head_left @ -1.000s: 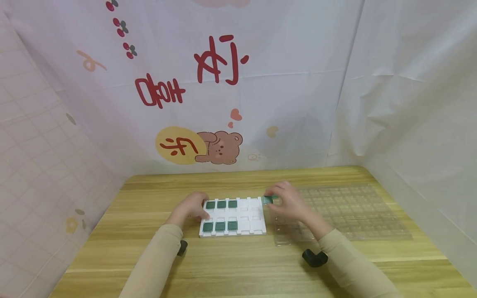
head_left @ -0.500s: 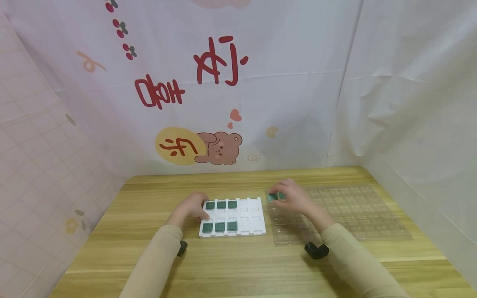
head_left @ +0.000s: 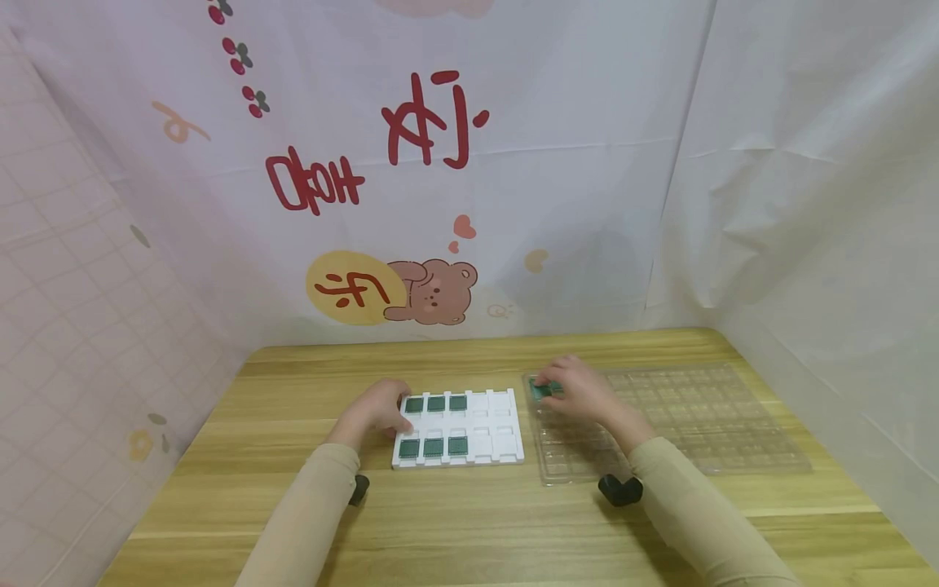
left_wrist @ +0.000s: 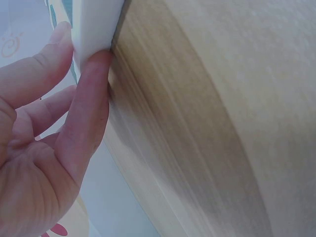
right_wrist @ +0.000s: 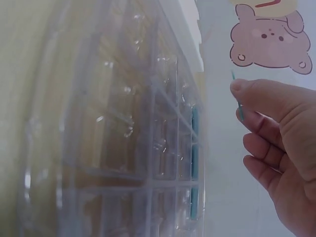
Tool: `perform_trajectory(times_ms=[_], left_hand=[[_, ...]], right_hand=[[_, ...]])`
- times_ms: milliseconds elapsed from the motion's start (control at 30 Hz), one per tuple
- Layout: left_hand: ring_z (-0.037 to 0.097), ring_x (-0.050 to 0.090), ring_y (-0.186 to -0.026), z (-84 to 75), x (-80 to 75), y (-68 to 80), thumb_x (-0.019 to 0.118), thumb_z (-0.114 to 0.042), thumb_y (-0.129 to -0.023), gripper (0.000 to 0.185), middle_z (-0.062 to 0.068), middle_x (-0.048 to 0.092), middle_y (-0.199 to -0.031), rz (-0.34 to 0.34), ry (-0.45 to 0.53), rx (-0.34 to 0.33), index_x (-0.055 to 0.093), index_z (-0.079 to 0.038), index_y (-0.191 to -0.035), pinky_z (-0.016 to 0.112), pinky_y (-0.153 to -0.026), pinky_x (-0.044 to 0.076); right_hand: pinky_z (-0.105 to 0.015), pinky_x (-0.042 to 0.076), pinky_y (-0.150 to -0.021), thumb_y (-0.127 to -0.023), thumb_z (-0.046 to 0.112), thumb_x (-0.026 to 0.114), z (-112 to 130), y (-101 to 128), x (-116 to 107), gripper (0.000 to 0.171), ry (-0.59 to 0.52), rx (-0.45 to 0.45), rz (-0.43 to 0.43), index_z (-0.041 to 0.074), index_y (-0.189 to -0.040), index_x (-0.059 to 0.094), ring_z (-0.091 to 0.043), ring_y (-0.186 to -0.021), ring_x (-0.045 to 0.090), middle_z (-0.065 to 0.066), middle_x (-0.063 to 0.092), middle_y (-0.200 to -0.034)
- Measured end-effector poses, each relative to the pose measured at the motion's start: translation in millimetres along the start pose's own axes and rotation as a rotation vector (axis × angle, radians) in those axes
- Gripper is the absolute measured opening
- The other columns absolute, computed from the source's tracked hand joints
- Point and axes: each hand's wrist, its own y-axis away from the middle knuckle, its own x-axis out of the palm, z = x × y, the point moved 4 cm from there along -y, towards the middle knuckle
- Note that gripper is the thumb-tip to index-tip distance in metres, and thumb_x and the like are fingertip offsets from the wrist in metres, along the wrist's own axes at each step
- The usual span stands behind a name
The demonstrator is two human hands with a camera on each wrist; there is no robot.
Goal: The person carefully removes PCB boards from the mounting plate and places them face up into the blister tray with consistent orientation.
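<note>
My left hand [head_left: 379, 405] holds the left end of a white tray [head_left: 425, 425], its thumb and a finger against the tray edge [left_wrist: 98, 29] in the left wrist view. Small green circuit boards [head_left: 433, 446] sit in that tray, three in each of two rows. Over the far left corner of a clear plastic tray [head_left: 704, 416] is my right hand [head_left: 579, 391]. Between thumb and finger it pinches a thin green circuit board [right_wrist: 241, 111], seen edge-on in the right wrist view. More green [right_wrist: 194, 143] shows in slots of the clear tray, partly hidden.
The wooden table [head_left: 469, 522] carries both trays side by side with a narrow gap between them. Bare slots [head_left: 504, 444] fill the white tray's right part. Behind the table hangs a printed white cloth [head_left: 572, 204], with more cloth at both sides.
My right hand has moved slightly right with the pinched circuit board, from beside the white tray to over the clear tray's corner. The left hand and white tray stay put.
</note>
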Motion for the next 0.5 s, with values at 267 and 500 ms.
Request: perform_trajectory(times_ms=[267, 500], left_hand=[[0.021, 0.061, -0.078, -1.8, 0.7, 0.3, 0.085, 0.002, -0.072, 0.061, 0.017, 0.062, -0.109, -0.004, 0.001, 0.000, 0.058, 0.007, -0.126, 0.032, -0.068, 0.058], [0.022, 0.061, -0.085, -3.0, 0.3, 1.3, 0.085, 0.003, -0.072, 0.061, 0.017, 0.061, -0.109, -0.004, -0.005, 0.002, 0.058, 0.007, -0.126, 0.031, -0.067, 0.058]], right_hand=[[-0.042, 0.053, -0.086, -0.083, 0.020, 0.081, -5.1, 0.5, 6.1, 0.024, 0.034, 0.035, 0.061, 0.012, -0.104, 0.072, -0.026, -0.103, 0.057, -0.006, 0.066, -0.110], [-0.040, 0.053, -0.086, -0.084, 0.019, 0.080, -8.8, -0.6, 11.7, 0.023, 0.038, 0.050, 0.087, 0.012, -0.105, 0.072, -0.025, -0.103, 0.057, -0.004, 0.065, -0.110]])
